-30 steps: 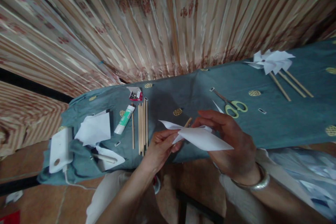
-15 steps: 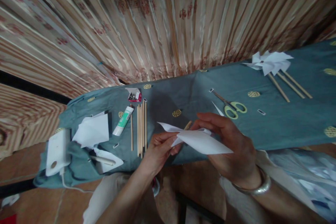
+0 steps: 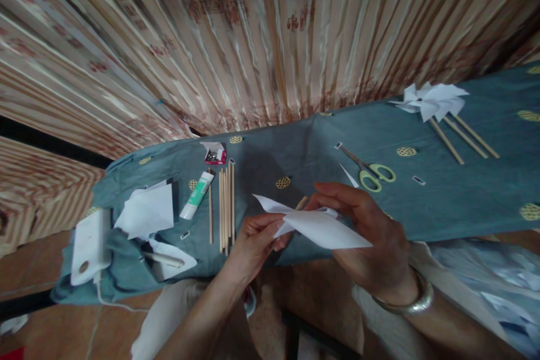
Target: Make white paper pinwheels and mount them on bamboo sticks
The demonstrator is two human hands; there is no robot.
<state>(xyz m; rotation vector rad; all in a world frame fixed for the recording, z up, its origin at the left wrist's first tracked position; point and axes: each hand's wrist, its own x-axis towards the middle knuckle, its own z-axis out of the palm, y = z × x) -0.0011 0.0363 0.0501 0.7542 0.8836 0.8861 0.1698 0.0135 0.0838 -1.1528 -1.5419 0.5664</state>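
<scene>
A white paper pinwheel (image 3: 327, 229) is held between my two hands, above the table's front edge. My left hand (image 3: 255, 244) is closed, its thumb and fingers pinching the pinwheel near its centre. My right hand (image 3: 371, 236) curves round the right side of the paper, its fingers behind the blades and partly hidden. A short end of a wooden stick (image 3: 302, 202) shows behind the paper; the rest of it is out of sight. Just beyond my right hand lie scissors with light green handles (image 3: 371, 177) and a thin paper scrap (image 3: 349, 175).
Several wooden sticks (image 3: 226, 208), a glue tube (image 3: 197, 196) and a small red box of metal pins (image 3: 215, 154) lie left of centre. Stacked paper (image 3: 147, 211) and a white power strip (image 3: 90, 247) are at far left. Finished pinwheels (image 3: 436, 101) lie at back right.
The view has shifted very slightly. My hands and the pinwheel keep nearly the same pose.
</scene>
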